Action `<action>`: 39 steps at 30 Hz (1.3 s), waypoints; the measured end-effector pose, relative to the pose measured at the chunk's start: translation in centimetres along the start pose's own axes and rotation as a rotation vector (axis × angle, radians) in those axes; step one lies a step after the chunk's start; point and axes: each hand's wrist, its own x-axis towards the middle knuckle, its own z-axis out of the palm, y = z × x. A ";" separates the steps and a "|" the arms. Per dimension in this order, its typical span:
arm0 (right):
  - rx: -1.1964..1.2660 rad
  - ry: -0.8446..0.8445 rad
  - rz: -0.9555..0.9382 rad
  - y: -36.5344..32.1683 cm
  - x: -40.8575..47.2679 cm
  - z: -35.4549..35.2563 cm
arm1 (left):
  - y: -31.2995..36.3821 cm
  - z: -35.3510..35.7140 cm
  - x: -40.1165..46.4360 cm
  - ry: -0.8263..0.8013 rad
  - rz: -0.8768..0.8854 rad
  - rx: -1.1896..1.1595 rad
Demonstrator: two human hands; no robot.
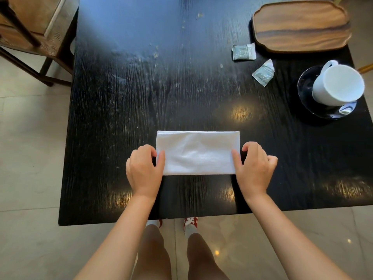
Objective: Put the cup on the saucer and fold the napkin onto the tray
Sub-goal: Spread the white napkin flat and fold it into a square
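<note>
White napkin (197, 152) folded into long rectangle, flat on black table (121, 110), near edge. Left hand (144, 170) pinches its left end, right hand (254, 168) its right end, thumbs on top. White cup (337, 85) sits on dark saucer (306, 98), far right. Wooden tray (300, 25) bare, far right corner. Two sachets (243, 51) between tray and cup.

head cam | looks steeply down, forward | close over table (141, 98) | single view
</note>
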 end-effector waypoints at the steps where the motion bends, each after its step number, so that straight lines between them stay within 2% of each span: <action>1: -0.006 0.013 0.001 -0.1 0.0 -0.1 | 0.1 0.0 -0.1 0.024 0.027 -0.004; 3: -0.011 0.024 -0.033 -0.5 0.0 -0.3 | 0.7 0.1 -0.3 0.028 0.094 0.011; 5: -0.019 0.000 -0.173 -1.6 -0.3 -0.3 | 1.9 0.4 -0.4 -0.036 0.245 0.105; 8: -0.072 -0.141 -0.402 -3.9 -0.8 0.6 | 4.1 1.8 -1.0 -0.193 0.431 0.280; 10: -0.096 -0.269 -0.461 -5.0 -0.8 1.5 | 4.5 2.6 -1.1 -0.298 0.434 0.367; 13: -0.150 -0.413 -0.468 -5.5 -0.6 2.6 | 3.5 3.6 -0.9 -0.386 0.371 0.422; 17: -0.200 -0.457 -0.512 -3.5 0.4 2.6 | 3.6 3.5 -0.6 -0.427 0.397 0.426; 19: -0.226 -0.449 -0.482 -1.4 1.3 1.9 | 3.3 3.1 -0.4 -0.415 0.407 0.441; 22: -0.267 -0.488 -0.475 0.8 2.2 1.1 | 1.5 2.1 -0.4 -0.352 0.312 0.486; 25: -0.246 -0.514 -0.474 0.9 2.3 1.0 | 0.6 1.3 -0.7 -0.359 0.261 0.486; 28: -0.237 -0.513 -0.420 0.9 1.1 0.4 | -0.1 1.1 0.7 -0.400 0.335 0.434; 32: -0.234 -0.507 -0.304 -0.1 -3.1 -0.7 | -1.0 0.8 4.2 -0.418 0.576 0.484; 34: -0.233 -0.519 -0.265 -1.2 -5.9 -0.9 | 0.0 1.3 4.5 -0.384 0.569 0.472; 37: -0.225 -0.550 -0.299 -2.8 -10.3 -1.4 | 2.3 2.9 3.3 -0.359 0.466 0.430; 39: -0.211 -0.569 -0.343 -3.3 -12.7 -1.8 | 3.3 3.8 3.0 -0.372 0.516 0.406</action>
